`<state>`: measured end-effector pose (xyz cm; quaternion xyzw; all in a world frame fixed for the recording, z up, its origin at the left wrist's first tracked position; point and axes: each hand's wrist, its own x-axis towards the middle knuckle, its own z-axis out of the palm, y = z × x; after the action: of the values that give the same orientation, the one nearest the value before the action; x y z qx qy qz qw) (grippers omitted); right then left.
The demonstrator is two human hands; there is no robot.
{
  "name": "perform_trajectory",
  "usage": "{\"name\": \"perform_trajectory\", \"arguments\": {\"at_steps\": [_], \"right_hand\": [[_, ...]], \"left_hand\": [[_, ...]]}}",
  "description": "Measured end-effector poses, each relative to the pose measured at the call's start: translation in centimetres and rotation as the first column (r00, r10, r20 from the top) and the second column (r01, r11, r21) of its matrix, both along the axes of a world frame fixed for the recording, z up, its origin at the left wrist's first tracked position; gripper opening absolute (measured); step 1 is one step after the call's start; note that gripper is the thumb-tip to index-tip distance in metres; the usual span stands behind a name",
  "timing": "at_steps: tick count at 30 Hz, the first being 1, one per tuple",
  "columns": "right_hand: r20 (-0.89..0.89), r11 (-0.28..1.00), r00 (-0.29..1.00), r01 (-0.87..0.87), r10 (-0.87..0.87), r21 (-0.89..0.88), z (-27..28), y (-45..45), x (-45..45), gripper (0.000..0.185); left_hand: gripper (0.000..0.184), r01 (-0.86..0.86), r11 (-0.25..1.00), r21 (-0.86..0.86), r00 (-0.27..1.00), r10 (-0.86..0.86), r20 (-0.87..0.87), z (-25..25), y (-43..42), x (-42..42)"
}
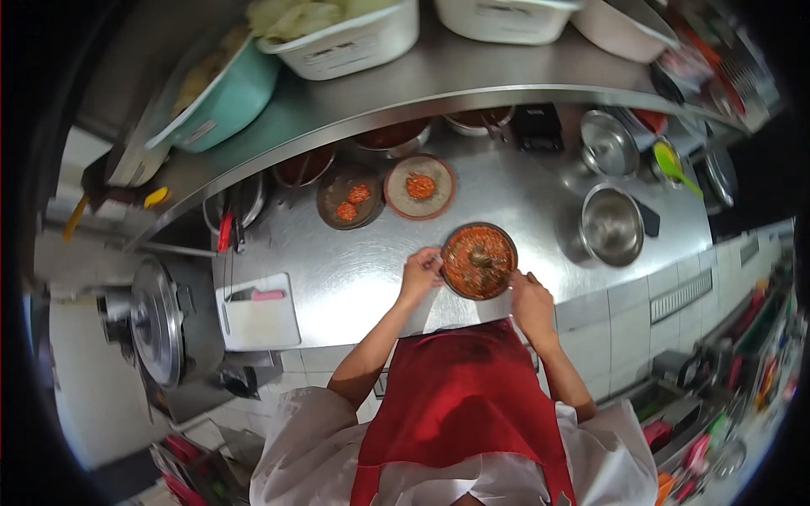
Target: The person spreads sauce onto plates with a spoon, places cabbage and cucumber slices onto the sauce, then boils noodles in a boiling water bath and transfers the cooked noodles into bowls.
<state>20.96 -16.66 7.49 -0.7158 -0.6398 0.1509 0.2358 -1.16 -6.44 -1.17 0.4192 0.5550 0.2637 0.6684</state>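
A round dark-rimmed bowl [480, 261] of chunky red-orange food, with a darker greenish-brown lump near its middle, is at the front of the steel table. My left hand [419, 275] grips its left rim, fingers bent at the edge. At the lower right rim, my right hand [531, 302] is closed, with its fingertips against the bowl. Behind it lie a pale plate [403, 201] with a brown rim and one red portion in the centre, and a dark plate [332, 216] carrying two similar portions.
A white cutting board [260, 331] with a pink-handled knife [268, 295] lies at left, beside a large lidded pot [158, 320]. Steel bowls [612, 226] stand at right. An overhead shelf [472, 80] holds several tubs; pots of red sauce [393, 135] sit beneath it.
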Motion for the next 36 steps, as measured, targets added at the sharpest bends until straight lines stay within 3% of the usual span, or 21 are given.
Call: {"name": "perform_trajectory", "arguments": {"at_steps": [1, 2, 3, 5, 6, 8, 11, 13, 14, 15, 17, 19, 23, 25, 26, 27, 29, 32, 33, 35, 36], "right_hand": [[0.004, 0.999, 0.999, -0.05, 0.05, 0.014, 0.2, 0.4, 1.1, 0.006], [-0.028, 0.999, 0.999, 0.036, -0.036, 0.013, 0.5, 1.1, 2.1, 0.004], [-0.062, 0.992, 0.99, 0.127, -0.126, 0.007, 0.7, 1.8, 3.2, 0.003], [-0.347, 0.985, 0.931, 0.065, -0.117, -0.158, 0.2, 3.1, 5.4, 0.003], [-0.464, 0.981, 0.876, 0.049, -0.131, -0.186, -1.6, 3.7, 6.4, 0.004], [-0.532, 0.993, 0.845, -0.016, -0.049, -0.117, -2.3, 5.2, 6.6, 0.004], [-0.548, 0.985, 0.836, -0.104, 0.013, -0.135, -1.1, 7.1, 5.4, 0.003], [-0.279, 0.965, 0.925, -0.234, 0.259, 0.118, -0.8, 8.4, 3.2, 0.003], [-0.288, 0.965, 0.921, -0.239, 0.261, 0.112, -0.1, 8.9, 1.7, 0.003], [-0.179, 0.939, 0.922, -0.332, 0.343, 0.093, 0.8, 9.3, 0.1, 0.004], [-0.072, 0.905, 0.902, -0.423, 0.425, 0.051, 0.9, 9.9, -2.3, 0.005], [0.125, 0.778, 0.775, -0.628, 0.62, 0.037, -1.1, 10.5, -4.4, 0.008], [0.221, 0.859, 0.838, -0.512, 0.499, 0.005, -1.0, 11.7, -6.4, 0.007], [0.171, 0.906, 0.892, -0.424, 0.418, 0.003, -0.8, 10.2, -6.8, 0.005], [0.124, 0.875, 0.869, -0.484, 0.479, 0.017, -1.4, 9.1, -7.2, 0.006], [0.078, 0.843, 0.842, -0.537, 0.533, 0.039, -1.9, 8.1, -7.8, 0.006], [0.166, 0.861, 0.853, -0.506, 0.494, 0.039, -3.0, 7.2, -9.0, 0.006], [0.077, 0.989, 0.993, -0.096, 0.087, 0.116, -3.1, 6.6, -9.5, 0.003], [0.064, 0.993, 0.996, -0.065, 0.059, 0.103, -3.1, 5.8, -10.5, 0.003], [0.105, 0.963, 0.96, -0.264, 0.258, 0.049, -3.1, 4.5, -12.7, 0.001], [0.094, 0.971, 0.975, -0.21, 0.2, 0.111, -3.4, 4.6, -13.2, 0.001]], "left_hand": [[0.024, -0.001, 0.997, -0.074, 0.998, 0.006, 0.068, 0.6, -0.2, 0.3], [0.025, 0.015, 0.978, -0.207, 0.991, 0.013, 0.132, 1.3, 0.5, -0.1], [0.025, -0.028, 0.982, -0.188, 0.989, 0.054, 0.136, 1.6, 2.2, -0.3], [0.028, -0.582, 0.76, -0.289, 0.763, 0.633, 0.13, 1.5, 7.2, -0.6], [0.028, -0.603, 0.746, -0.282, 0.744, 0.654, 0.14, 0.5, 9.3, -0.7], [0.027, -0.543, 0.839, -0.025, 0.836, 0.543, 0.08, -1.9, 12.0, -0.7], [0.024, -0.541, 0.838, -0.074, 0.831, 0.546, 0.104, 0.4, 8.2, 0.5], [0.026, -0.51, 0.838, -0.194, 0.815, 0.543, 0.202, 0.2, 3.4, 0.3], [0.033, -0.443, 0.845, -0.299, 0.836, 0.51, 0.203, -1.8, 1.1, -1.0], [0.034, -0.397, 0.844, -0.36, 0.872, 0.47, 0.139, 0.7, -1.4, -1.6], [0.039, -0.401, 0.836, -0.374, 0.887, 0.457, 0.07, 2.7, -4.7, -3.5], [0.037, -0.587, 0.791, -0.172, 0.809, 0.571, -0.139, 2.9, -6.4, -5.6], [0.027, -0.538, 0.835, 0.112, 0.82, 0.55, -0.162, 2.0, -4.0, -9.7], [0.025, -0.367, 0.916, 0.161, 0.913, 0.388, -0.125, 1.8, -1.7, -10.9], [0.025, -0.354, 0.923, 0.149, 0.92, 0.372, -0.124, 1.7, -1.1, -11.4], [0.024, -0.196, 0.972, 0.129, 0.971, 0.211, -0.114, 1.8, -0.3, -11.9], [0.025, -0.004, 0.994, 0.111, 0.995, 0.015, -0.102, 1.9, 0.2, -12.6], [0.025, -0.069, 0.996, -0.057, 0.997, 0.07, 0.017, 2.2, -1.5, -13.1], [0.025, -0.041, 0.997, -0.071, 0.999, 0.041, 0.004, 2.3, -2.6, -12.9], [0.023, -0.212, 0.956, -0.201, 0.966, 0.237, 0.106, 2.5, -4.5, -12.7], [0.022, -0.227, 0.956, -0.186, 0.968, 0.242, 0.063, 2.7, -5.4, -12.7]]}}
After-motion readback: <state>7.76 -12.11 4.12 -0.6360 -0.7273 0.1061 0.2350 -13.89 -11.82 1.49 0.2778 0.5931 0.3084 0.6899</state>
